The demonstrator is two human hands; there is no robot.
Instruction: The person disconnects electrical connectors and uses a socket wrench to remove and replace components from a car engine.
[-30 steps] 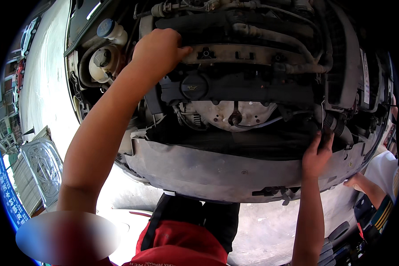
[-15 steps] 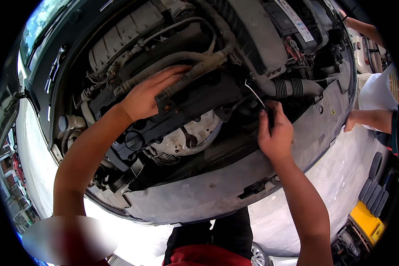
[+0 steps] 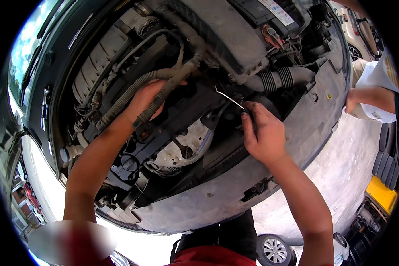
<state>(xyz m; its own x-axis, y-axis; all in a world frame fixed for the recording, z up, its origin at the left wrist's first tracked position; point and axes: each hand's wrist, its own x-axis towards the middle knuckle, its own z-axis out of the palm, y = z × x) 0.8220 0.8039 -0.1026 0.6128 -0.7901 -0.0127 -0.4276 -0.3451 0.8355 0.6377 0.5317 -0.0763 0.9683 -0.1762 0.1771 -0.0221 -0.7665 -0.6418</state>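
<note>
My left hand [image 3: 144,99] is wrapped round a thick dirty hose [image 3: 170,84], its fingers partly hidden under it, beside a ribbed conduit [image 3: 119,104]. My right hand [image 3: 264,133] grips the dark handle of a thin bent metal pick [image 3: 229,99], whose hooked tip is over the black engine cover [image 3: 193,104]. A ribbed intake hose [image 3: 279,80] lies just behind that hand. An oil cap [image 3: 128,162] and a stained heat shield [image 3: 177,148] sit lower in the engine bay.
The front panel [image 3: 213,206] crosses before me. A co-worker's hand [image 3: 352,99] rests by the car's right edge. The battery [image 3: 259,13] and air box [image 3: 221,35] are at the back. Tyres [image 3: 385,168] lie on the right, and a windscreen [image 3: 24,57] shows at left.
The view has swung round over the engine. My left hand has moved onto the hose and sunk partly beneath it. My right hand, holding the pick, has shifted up and left.
</note>
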